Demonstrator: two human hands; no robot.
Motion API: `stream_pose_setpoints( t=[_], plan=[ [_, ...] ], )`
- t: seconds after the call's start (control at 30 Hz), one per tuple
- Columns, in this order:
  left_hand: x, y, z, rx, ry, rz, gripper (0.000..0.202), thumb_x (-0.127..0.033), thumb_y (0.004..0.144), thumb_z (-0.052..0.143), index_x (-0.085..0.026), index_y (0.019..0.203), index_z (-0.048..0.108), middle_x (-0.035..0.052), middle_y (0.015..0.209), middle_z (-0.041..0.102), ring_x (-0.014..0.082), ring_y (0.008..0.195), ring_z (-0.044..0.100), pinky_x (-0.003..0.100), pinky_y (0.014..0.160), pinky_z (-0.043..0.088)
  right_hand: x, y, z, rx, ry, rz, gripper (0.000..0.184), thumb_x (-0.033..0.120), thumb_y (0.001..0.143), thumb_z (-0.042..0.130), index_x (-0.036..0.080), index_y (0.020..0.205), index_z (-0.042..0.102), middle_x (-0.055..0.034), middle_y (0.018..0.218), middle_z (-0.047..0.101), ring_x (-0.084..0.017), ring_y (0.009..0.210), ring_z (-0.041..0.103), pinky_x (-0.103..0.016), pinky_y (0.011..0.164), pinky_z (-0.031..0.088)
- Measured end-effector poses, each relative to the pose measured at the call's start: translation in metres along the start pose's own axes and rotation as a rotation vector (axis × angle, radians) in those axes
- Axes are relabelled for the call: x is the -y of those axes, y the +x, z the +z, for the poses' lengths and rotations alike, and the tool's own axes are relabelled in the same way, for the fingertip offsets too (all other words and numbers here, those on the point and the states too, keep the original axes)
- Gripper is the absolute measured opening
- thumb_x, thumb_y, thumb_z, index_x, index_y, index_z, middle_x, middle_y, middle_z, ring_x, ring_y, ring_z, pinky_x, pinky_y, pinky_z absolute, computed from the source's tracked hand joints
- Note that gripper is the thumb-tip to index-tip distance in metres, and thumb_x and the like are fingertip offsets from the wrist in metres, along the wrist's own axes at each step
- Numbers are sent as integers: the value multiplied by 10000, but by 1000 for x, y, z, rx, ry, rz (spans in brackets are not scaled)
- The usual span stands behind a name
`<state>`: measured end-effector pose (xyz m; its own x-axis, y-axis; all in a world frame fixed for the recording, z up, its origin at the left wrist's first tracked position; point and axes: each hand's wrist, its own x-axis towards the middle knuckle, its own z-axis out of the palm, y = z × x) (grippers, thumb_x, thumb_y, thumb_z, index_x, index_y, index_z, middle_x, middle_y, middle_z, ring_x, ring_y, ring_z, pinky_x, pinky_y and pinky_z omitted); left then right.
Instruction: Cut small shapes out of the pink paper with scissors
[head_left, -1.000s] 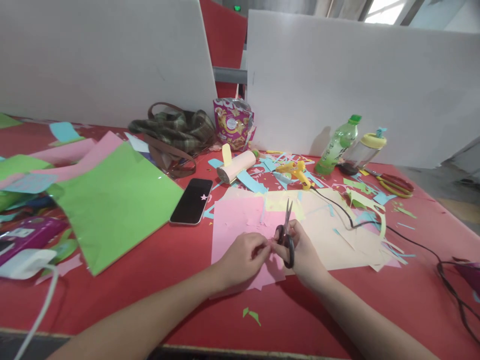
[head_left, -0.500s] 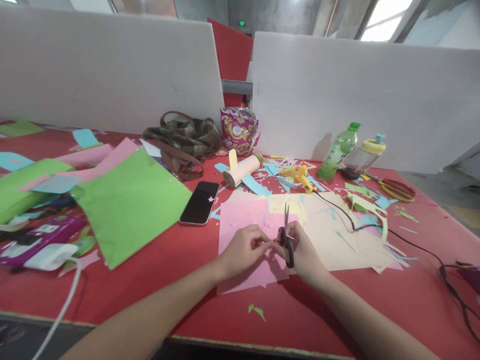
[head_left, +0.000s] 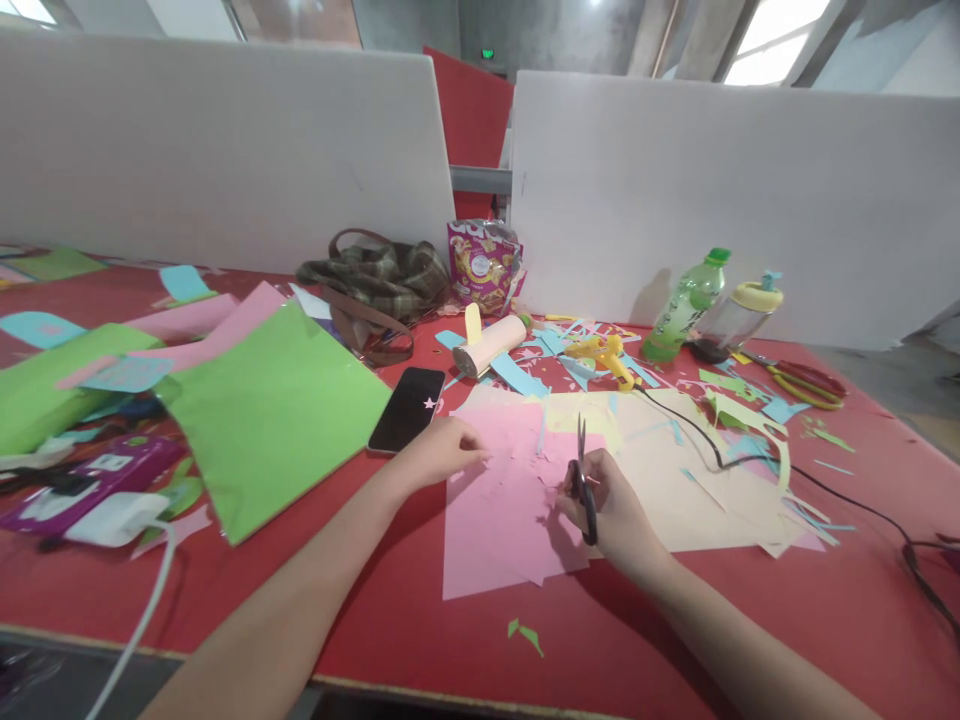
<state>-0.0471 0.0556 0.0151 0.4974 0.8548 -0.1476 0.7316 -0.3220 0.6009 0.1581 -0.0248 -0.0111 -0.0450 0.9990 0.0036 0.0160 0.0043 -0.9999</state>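
A pair of dark-handled scissors [head_left: 582, 490] is gripped in my right hand [head_left: 611, 515], blades pointing up and away from me. Small bits at that hand's fingertips are too fine to make out. My left hand [head_left: 439, 455] hovers over the left edge of the pink paper [head_left: 487, 550], close to the phone, its fingers drawn together. A pinkish speck shows at its fingertips, but I cannot tell what it is. On the black phone [head_left: 405, 405] lies a small pink star [head_left: 429, 404]. Beside the pink sheet is cream paper [head_left: 667, 500].
A yellow glue gun [head_left: 604, 352] trails a black cable rightward. Behind are a paper tube [head_left: 491, 345], snack bag [head_left: 486, 265], green bottle [head_left: 686, 305] and plaid bag [head_left: 382, 275]. Green sheets [head_left: 277, 420] and a purple power strip [head_left: 112, 480] lie left; red-handled scissors [head_left: 806, 380] right.
My left hand has parted from my right hand and moved left and slightly away from me, towards the phone. My right hand keeps the scissors at nearly the same place.
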Motion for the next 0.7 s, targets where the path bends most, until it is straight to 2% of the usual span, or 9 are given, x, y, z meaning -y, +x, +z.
stream_pose_setpoints(
  t=[0.13,0.33,0.43,0.57,0.63,0.7],
  plan=[
    [8,-2,-7,12,64,-22,188,-275,648,517,-147,550,612,1,504,571,121,511,496,203,465,294,-2,0,0,7,-17,15,286,146,630,603,230,686,335,36,670,490,-115,553,467,-230,467,368],
    [7,-6,-7,-22,153,-16,51,-203,589,549,-164,564,568,-4,572,569,133,569,506,203,493,310,-2,-1,-1,3,-24,17,282,138,642,584,230,692,323,30,679,482,-114,555,460,-230,465,363],
    [7,-5,-6,-85,200,-2,70,-211,624,522,-168,661,564,16,692,575,161,665,517,232,560,340,-2,1,-1,-14,-35,9,278,142,635,587,229,694,329,26,674,483,-122,570,468,-238,473,374],
    [2,-2,4,-159,246,33,148,-233,702,461,-159,791,554,51,871,560,189,807,509,318,733,340,-1,4,-5,-63,-61,-48,273,132,633,586,226,699,339,29,684,479,-119,580,462,-247,506,378],
    [-4,-1,12,-150,256,88,147,-260,700,491,-173,801,554,37,906,551,188,857,496,331,794,319,1,6,-8,-93,-55,-72,269,133,637,586,226,697,341,34,688,472,-115,583,459,-247,518,382],
    [-11,-2,21,-78,263,221,236,-333,672,552,-182,853,547,40,963,538,202,907,477,335,810,322,2,8,-11,-125,-30,-74,267,140,644,586,230,701,341,40,687,461,-109,570,451,-234,495,380]
  ],
)
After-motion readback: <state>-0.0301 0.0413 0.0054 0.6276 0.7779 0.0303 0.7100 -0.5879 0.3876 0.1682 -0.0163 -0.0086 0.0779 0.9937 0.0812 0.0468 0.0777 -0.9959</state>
